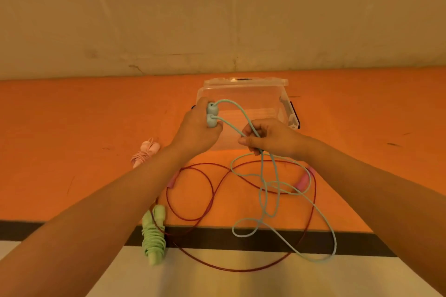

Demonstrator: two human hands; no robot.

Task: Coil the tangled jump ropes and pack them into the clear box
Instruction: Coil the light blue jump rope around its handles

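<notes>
My left hand grips both pale blue handles of a jump rope, held side by side in front of the clear box. My right hand pinches the two strands of the pale blue rope a short way from the handles. The rest of that rope hangs down in loose loops over the orange floor. A thin dark red rope with pink handles lies spread in wide loops beneath it. A green rope lies coiled near my left forearm. A pink rope lies coiled farther left.
The clear box stands on the orange floor close to a pale wall, its lid behind it. A black stripe and a pale floor band run along the near side.
</notes>
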